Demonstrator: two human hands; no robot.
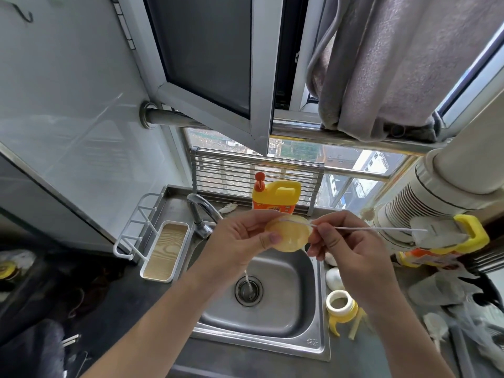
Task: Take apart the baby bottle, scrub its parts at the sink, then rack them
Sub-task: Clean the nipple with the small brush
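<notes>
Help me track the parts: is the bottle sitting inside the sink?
No, the bottle sits on the counter, outside the right rim of the sink.

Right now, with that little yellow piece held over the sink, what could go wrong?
The left hand holds the yellow part only by its fingertips above the sink; if wet, it could slip and fall toward the drain. The thin brush pinched by the right hand sticks far out sideways and might snag on the yellow-handled jug. The bottle body stands close beside the right forearm, so a nudge could tip it.
</notes>
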